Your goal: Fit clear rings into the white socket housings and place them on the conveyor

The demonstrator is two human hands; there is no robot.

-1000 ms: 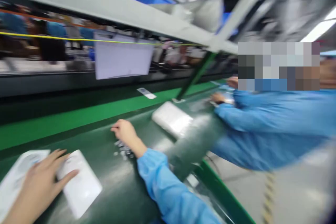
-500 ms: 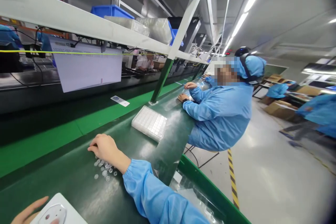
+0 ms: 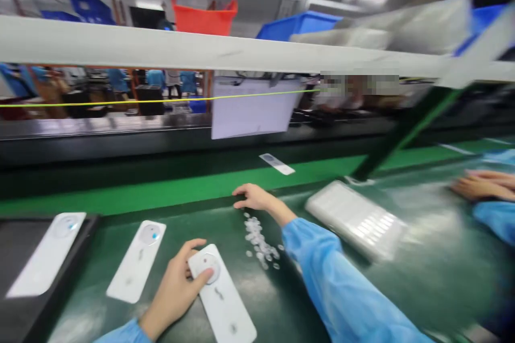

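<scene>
Left hand point(image 3: 177, 286) resting on white oblong panel point(image 3: 221, 292) lying flat on green bench point(image 3: 422, 289), fingertips pressed to its round dial, right hand point(image 3: 253, 197) loosely curled beside scattered clear caps point(image 3: 259, 238), gripping nothing, hanging sheet point(image 3: 253, 110) too blurred to read.

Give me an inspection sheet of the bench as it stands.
Surface: dark green bench top; brighter green belt behind.
Job's things: white panel under left hand; clear caps heaped by right hand.
Clutter: two more panels; clear tray; small remote.
Hands: left hand fingers on panel's dial; right hand fingertips on bench.
Cables: yellow cord.
Surroundings: co-worker's hands; shelf with bins.
</scene>
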